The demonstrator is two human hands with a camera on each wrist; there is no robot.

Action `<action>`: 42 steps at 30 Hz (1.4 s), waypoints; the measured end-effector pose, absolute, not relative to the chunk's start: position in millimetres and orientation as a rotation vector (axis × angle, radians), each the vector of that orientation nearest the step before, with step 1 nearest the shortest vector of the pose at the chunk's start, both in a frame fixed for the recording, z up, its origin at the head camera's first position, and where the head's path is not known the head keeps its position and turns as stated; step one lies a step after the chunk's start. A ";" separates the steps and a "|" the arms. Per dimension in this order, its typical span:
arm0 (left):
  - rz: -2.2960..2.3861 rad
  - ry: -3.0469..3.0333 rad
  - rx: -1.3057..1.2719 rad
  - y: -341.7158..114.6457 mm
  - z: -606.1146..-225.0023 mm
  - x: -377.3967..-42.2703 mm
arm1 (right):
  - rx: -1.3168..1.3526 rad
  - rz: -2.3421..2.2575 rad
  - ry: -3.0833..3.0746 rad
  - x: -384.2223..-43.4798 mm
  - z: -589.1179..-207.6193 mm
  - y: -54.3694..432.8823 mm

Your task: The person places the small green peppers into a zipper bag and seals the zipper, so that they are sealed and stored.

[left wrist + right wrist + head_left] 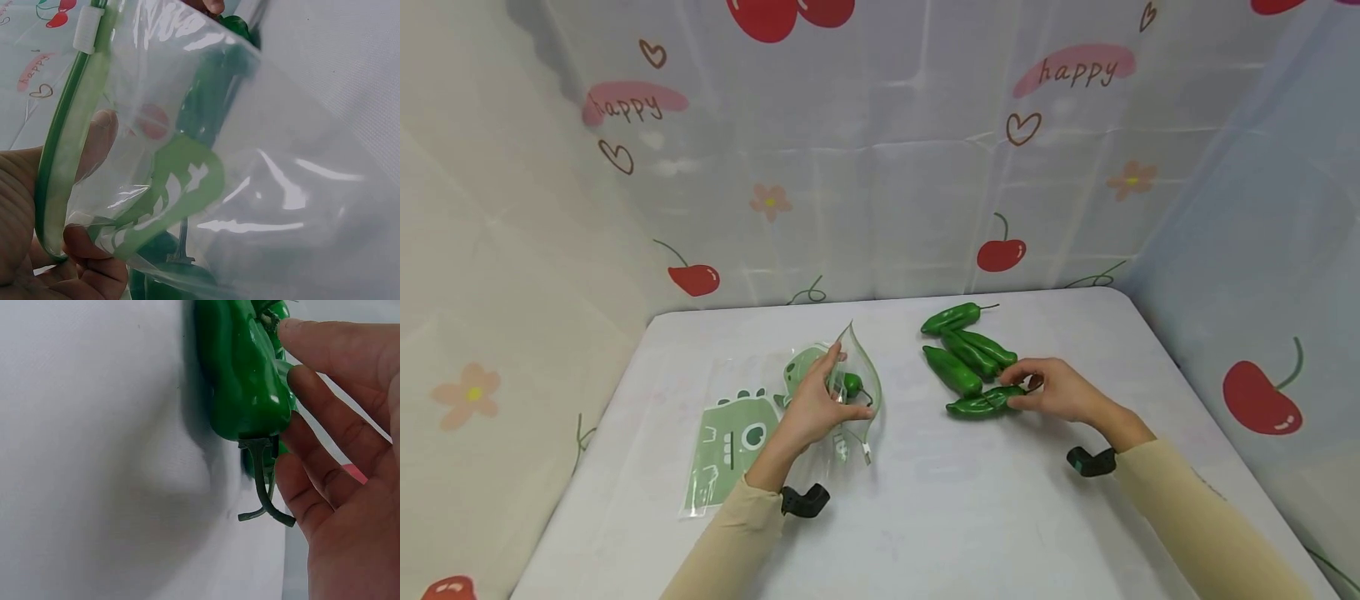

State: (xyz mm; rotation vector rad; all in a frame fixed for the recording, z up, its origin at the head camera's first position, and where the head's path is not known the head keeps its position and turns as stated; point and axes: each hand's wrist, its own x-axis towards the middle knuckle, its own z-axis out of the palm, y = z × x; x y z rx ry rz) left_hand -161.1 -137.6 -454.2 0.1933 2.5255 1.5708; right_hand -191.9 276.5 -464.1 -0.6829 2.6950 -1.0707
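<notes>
My left hand (812, 408) grips a clear zip bag (294, 187) near its mouth, which gapes toward the right. Its green zip strip carries a white slider (87, 29). Inside the bag lies a green pepper (853, 384), its stem pointing to the opening. My right hand (1052, 387) is at the stem end of the nearest pepper (981, 404) in a small pile. In the right wrist view, slightly bent fingers (337, 425) lie alongside that pepper (244, 375), fingertips right at its side. Thumb and fingers are apart.
Several more green peppers (952, 369) lie together behind the nearest one. Flat on the table's left is a clear bag with a green monster print (730, 450). A printed curtain (880, 167) hangs behind the white table (925, 517).
</notes>
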 end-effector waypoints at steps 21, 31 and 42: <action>1.549 2.538 0.190 -137.9 -452.8 -161.7 | -0.724 -1.013 2.726 -180.4 -479.9 276.0; 1.539 2.548 0.193 -138.6 -452.9 -161.0 | -0.656 -0.983 2.719 -176.0 -487.4 276.1; 1.523 2.566 0.190 -140.9 -453.6 -160.8 | -0.641 -0.955 2.765 -174.8 -492.4 275.4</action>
